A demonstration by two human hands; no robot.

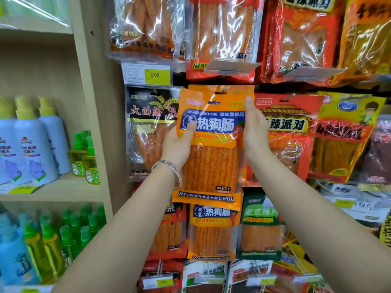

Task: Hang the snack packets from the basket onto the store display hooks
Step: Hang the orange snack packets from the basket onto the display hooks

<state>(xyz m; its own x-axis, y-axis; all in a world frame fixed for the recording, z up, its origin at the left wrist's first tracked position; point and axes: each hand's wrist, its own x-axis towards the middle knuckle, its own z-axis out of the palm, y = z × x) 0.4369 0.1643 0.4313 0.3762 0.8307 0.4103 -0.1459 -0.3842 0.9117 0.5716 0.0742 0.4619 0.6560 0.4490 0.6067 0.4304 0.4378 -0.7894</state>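
The fingers of the left hand (179, 142) and of the right hand (254, 127) are hidden behind the orange packet (211, 163) held between them; only the thumbs are seen on its front. The display hook is covered by the packet's top, so whether the packet is hung on it cannot be told. Both forearms are cut off by the bottom edge. The top-row packets (222, 28) are cropped by the upper edge, the spray bottles (31, 144) by the left. The small print on the price tag (135, 74) is too fine to be read, and the bottom-row packets (203, 275) are blurred.
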